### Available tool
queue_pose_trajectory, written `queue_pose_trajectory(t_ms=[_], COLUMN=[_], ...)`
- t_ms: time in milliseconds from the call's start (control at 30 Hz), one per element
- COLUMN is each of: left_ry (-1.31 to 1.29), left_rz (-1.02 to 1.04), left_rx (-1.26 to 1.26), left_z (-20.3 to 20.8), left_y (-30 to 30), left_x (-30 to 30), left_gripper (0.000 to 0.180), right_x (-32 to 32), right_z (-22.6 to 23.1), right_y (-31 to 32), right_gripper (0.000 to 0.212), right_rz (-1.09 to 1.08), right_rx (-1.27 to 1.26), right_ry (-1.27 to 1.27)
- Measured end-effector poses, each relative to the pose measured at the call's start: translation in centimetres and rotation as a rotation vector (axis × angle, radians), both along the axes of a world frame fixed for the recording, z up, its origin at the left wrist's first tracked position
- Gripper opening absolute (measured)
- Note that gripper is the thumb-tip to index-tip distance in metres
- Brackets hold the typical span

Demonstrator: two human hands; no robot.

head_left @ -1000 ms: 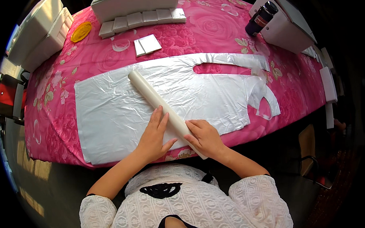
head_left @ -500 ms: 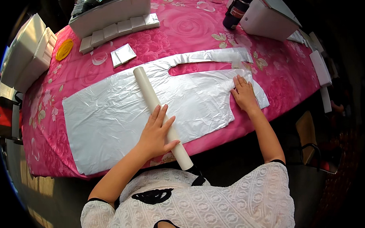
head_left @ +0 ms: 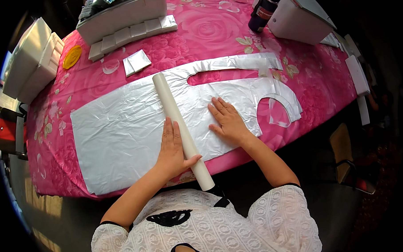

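A silvery-white plastic apron [head_left: 117, 133] lies spread across the table, its strap loops toward the right. Across its middle rests a long cream roller tube [head_left: 176, 111], slanting with its near end past the table edge. My left hand [head_left: 172, 149] lies against the tube's left side, fingers stretched out and the thumb over the tube. To the right of the tube, my right hand [head_left: 228, 120] rests flat on the apron with its fingers apart, holding nothing. A small folded silvery packet [head_left: 136, 63] sits beyond the apron.
The table has a pink flowered cloth [head_left: 207, 30]. At the back stand a white box [head_left: 122, 20] with a row of packets before it, a dark flask [head_left: 264, 10] and another white box [head_left: 300, 20]. A yellow disc [head_left: 72, 56] and white boxes [head_left: 33, 61] are at left.
My right hand has moved left from the strap end onto the apron's body. The right strap loop now lies spread open. My left hand has shifted slightly to the tube's left side.
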State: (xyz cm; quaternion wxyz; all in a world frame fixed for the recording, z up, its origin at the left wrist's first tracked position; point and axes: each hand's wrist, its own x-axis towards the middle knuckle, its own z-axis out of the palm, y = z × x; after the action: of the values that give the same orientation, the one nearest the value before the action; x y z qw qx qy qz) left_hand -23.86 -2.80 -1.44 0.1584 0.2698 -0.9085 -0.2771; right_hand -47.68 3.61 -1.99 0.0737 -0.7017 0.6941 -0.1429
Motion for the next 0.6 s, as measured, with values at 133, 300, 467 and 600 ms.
queue_pose_trajectory(t_ms=[133, 300, 467, 600], left_ry=[-0.002, -0.072, -0.013, -0.033], left_rz=[0.013, 0.005, 0.008, -0.019], left_rx=[0.01, 0.008, 0.005, 0.003], left_z=[0.2, 0.6, 0.4, 0.8], left_y=[0.1, 0.2, 0.5, 1.1], left_x=[0.1, -0.8, -0.8, -2.5], left_gripper=[0.116, 0.115, 0.114, 0.11], right_x=[-7.3, -17.4, -20.2, -21.0], right_z=[-0.7, -1.2, -2.4, -2.4], right_y=[-0.3, 2.5, 6.0, 7.9], right_gripper=[0.058, 0.049, 0.04, 0.023], right_rz=[-0.201, -0.537, -0.748, -0.867], right_rx=[-0.054, -0.14, -0.17, -0.302], right_ry=[0.095, 0.147, 0.172, 0.188])
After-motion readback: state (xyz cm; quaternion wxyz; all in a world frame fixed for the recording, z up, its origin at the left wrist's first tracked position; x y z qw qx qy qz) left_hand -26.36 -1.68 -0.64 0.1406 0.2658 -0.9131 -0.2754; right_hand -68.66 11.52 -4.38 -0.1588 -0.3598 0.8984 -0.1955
